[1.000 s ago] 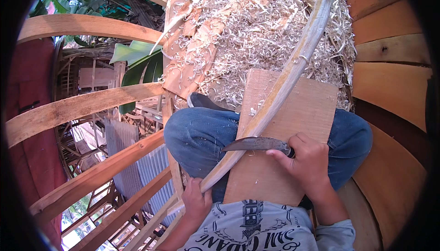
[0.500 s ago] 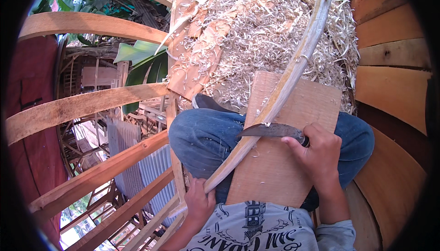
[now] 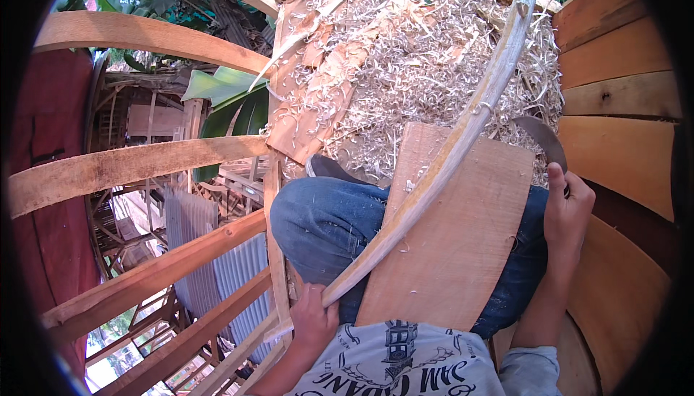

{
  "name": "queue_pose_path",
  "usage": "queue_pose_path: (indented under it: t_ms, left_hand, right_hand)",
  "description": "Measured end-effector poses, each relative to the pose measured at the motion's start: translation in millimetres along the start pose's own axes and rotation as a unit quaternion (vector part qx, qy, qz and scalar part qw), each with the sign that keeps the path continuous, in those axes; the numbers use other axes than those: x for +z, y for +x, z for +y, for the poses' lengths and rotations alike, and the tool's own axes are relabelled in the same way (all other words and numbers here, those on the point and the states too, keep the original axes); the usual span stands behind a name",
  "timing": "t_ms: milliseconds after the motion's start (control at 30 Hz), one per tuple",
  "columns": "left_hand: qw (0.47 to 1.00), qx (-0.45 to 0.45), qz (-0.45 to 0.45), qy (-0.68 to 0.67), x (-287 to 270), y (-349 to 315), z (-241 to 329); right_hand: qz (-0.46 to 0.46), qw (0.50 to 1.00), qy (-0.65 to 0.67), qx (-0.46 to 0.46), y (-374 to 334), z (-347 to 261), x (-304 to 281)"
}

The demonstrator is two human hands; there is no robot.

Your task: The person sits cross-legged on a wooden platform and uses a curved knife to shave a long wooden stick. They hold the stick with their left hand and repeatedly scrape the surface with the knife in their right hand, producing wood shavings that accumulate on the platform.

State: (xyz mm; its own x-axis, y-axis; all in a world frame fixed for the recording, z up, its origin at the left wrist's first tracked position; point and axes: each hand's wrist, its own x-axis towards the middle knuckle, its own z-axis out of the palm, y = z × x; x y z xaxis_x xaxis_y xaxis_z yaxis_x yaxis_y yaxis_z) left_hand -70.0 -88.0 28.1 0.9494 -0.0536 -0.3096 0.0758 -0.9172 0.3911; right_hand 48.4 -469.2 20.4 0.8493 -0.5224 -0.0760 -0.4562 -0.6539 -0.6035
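A long, pale, slightly curved wooden pole slants from the lower left up past the far right corner. My left hand is closed round its near end, by my left hip. Under the pole, a flat wooden board rests across my lap. My right hand grips a knife with a broad, dark, curved blade, held to the right of the board and away from the pole. The knife's handle is mostly hidden in my fingers. A few small shavings cling to the pole and board.
Curly wood shavings cover the floor ahead, over some loose planks. Slatted wooden rails stand at the left, a plank wall close on the right. My bent left knee lies beside the board.
My right hand has lifted the knife off the pole and swung it to the right and forward, its blade now pointing up and away. The left hand keeps its hold; the pole barely shifts.
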Motion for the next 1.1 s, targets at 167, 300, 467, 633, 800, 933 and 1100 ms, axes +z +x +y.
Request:
queue_pose_path:
  t_ms: [167,300,467,633,800,933,1100]
  left_hand:
    - [0.999,0.012,-0.018,-0.024,-3,3,-2]
    - [0.999,0.015,-0.024,-0.033,-5,5,-6]
    - [0.999,0.018,-0.015,-0.036,-6,9,-7]
    - [0.999,0.020,-0.009,-0.041,-6,9,-9]
    - [0.999,0.015,-0.015,-0.042,-5,9,-13]
    - [0.997,0.024,-0.040,-0.064,-9,16,-11]
    - [0.995,0.012,-0.052,-0.085,-13,18,-11]
  right_hand:
    - [-0.163,0.967,-0.028,-0.195,-62,-49,27]
    - [-0.157,0.962,-0.041,-0.219,-61,-49,45]
    - [-0.118,0.973,-0.057,-0.191,-44,-54,42]
    - [0.017,0.998,-0.027,-0.061,1,-17,36]
    - [0.007,0.999,0.037,-0.039,12,-8,7]
    - [-0.133,0.970,0.004,-0.201,-48,-50,31]
    - [-0.150,0.967,-0.044,-0.201,-41,-57,48]
